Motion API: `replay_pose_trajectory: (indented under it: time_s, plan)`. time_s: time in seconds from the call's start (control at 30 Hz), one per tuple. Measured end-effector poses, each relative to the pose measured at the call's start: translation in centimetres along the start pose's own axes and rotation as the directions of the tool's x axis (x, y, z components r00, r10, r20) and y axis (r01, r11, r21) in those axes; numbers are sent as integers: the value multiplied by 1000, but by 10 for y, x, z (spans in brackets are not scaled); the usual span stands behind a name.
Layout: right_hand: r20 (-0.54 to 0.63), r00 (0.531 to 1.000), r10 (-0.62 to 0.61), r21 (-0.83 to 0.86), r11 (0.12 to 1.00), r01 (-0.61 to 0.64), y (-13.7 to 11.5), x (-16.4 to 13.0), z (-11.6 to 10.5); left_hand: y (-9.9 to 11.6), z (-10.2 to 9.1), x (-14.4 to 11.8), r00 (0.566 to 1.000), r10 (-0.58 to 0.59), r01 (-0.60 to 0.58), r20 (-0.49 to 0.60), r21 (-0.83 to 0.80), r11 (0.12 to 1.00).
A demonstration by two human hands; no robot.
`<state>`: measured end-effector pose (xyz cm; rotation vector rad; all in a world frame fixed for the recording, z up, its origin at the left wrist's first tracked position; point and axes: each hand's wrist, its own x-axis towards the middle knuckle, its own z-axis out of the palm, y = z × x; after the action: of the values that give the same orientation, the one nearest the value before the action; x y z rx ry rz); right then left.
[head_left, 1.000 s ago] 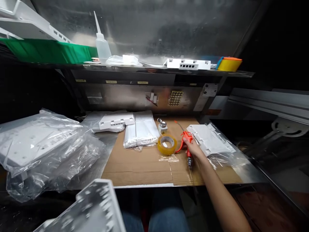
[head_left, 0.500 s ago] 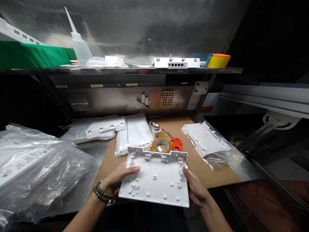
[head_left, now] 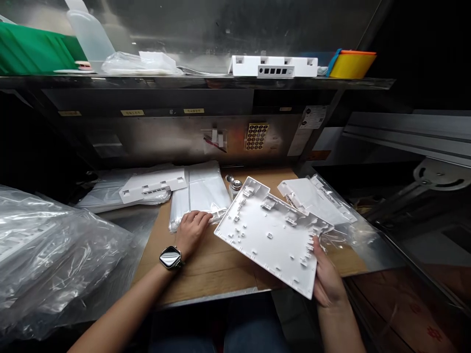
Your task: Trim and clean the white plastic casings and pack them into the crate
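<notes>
- The right hand point(head_left: 327, 282) grips a flat white moulded plastic panel point(head_left: 270, 233) by its near right corner, fingers closed round the edge, ribbed inner face up; the panel is held tilted above the brown cardboard mat point(head_left: 217, 264) at the right of the bench.
- The left hand point(head_left: 191, 228), with a dark-faced wristwatch point(head_left: 170, 257) on the wrist, lies palm down with fingers curled loosely on the near edge of a stack of clear flat plastic bags point(head_left: 200, 193); I cannot tell whether it has pinched one yet.
- As a judgement: one panel is picked up and bare, a bag is being reached for, and nothing shows the panel bagged so far.
- Counts: one panel in hand; one white plastic housing point(head_left: 152, 184) lying on bags at the left; one white panel in a clear wrapper point(head_left: 316, 198) at the right; one white housing with ports point(head_left: 274, 66) on the steel shelf point(head_left: 184, 82).
- Also one small metal-capped bottle point(head_left: 234, 186) behind the panel, one translucent squeeze bottle point(head_left: 90, 34), one yellow and orange container point(head_left: 351, 63), and a heap of bagged white parts point(head_left: 47, 255) at the far left, too crumpled to count.
</notes>
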<state>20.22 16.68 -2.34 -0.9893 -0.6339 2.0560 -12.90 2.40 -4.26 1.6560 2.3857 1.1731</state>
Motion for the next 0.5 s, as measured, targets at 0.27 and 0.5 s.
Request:
replay_pose_trajectory:
  time_s: [0.27,0.5]
  plan:
    - [19,999,-40,-90,995,42,5,3,-3,13,-24,18,993,-118,114,-14,-181,977]
    - [204,968,145,-130,984,-120,35,14,32,12,-32,33,956,-229,294,186,-545,785]
